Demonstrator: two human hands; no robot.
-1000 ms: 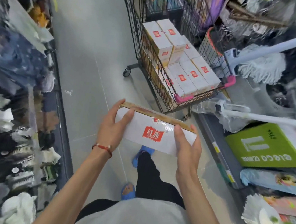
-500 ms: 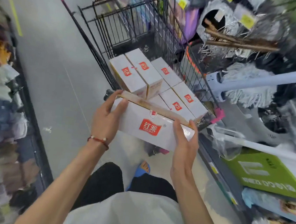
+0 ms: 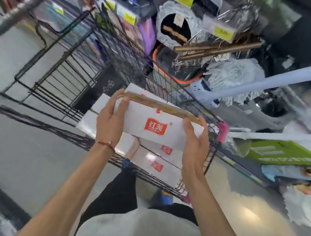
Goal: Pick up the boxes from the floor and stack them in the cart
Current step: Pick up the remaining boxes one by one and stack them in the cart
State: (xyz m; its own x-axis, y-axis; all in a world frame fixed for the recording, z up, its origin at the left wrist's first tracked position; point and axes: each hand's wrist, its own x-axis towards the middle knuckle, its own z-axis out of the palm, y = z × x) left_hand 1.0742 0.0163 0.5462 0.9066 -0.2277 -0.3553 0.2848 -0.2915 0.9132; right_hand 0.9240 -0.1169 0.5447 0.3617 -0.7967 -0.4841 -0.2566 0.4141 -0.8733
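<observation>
While both hands hold one white box (image 3: 155, 127) with a red label in the air above the near right part of the cart (image 3: 68, 81), the step in hand seems to be the placing. The left hand (image 3: 110, 120) has its grip around the left end of the box and the right hand (image 3: 194, 141) has its grip around the right end, with the thumbs on the upper face. Inside the cart, under the held box, lie the stacked boxes (image 3: 157, 164). The next move probably calls for lowering the box flat onto them, lined up with its neighbours. The pink corner piece (image 3: 223, 129) of the cart is near the right hand and could catch the knuckles. Just outside the right side of the cart lies a mop (image 3: 236, 74), and a green carton (image 3: 281, 152) stands further right.
</observation>
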